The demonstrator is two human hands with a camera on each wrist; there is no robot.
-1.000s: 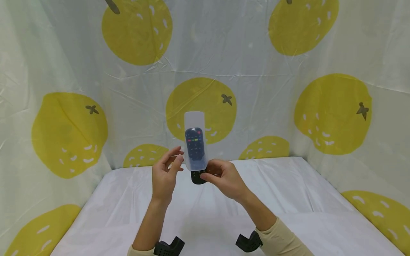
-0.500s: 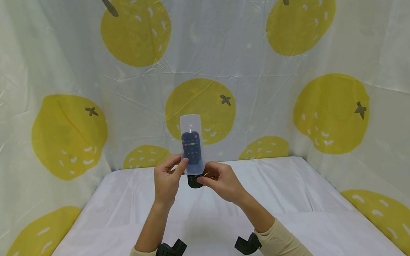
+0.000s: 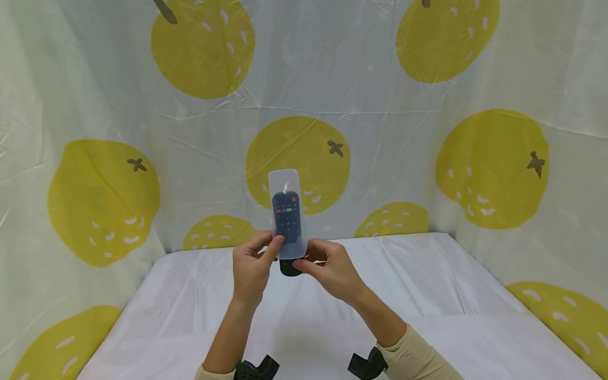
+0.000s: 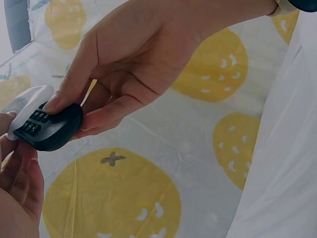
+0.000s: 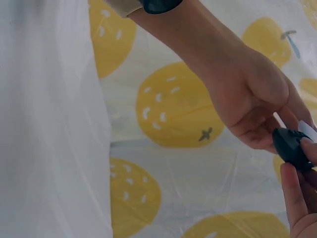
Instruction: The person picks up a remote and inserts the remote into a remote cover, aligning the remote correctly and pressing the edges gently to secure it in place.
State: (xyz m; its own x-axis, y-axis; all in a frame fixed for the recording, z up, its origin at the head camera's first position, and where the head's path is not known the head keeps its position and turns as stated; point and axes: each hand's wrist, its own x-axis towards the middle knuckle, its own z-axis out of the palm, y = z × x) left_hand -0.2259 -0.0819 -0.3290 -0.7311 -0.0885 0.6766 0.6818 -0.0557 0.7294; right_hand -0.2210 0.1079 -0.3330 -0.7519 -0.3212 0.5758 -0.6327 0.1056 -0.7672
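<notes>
I have the remote [image 3: 290, 268] poking from its sleeve [image 3: 285, 181], right hand [image 3: 333, 266] clamped on that end, left hand [image 3: 250, 269] pinching the sleeve, fruit-print curtain [image 3: 380, 163] behind.

Room above cloth [image 3: 408, 287], apparently; curtain [image 3: 375, 158] behind

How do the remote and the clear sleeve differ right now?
Look: the remote is dark with coloured buttons; the sleeve is pale and see-through.
Position: the remote's bottom sticks out below the sleeve; the sleeve extends past the remote's top.
Hold: the right hand pinches the remote; the left hand pinches the sleeve.
Both are long and narrow.
</notes>
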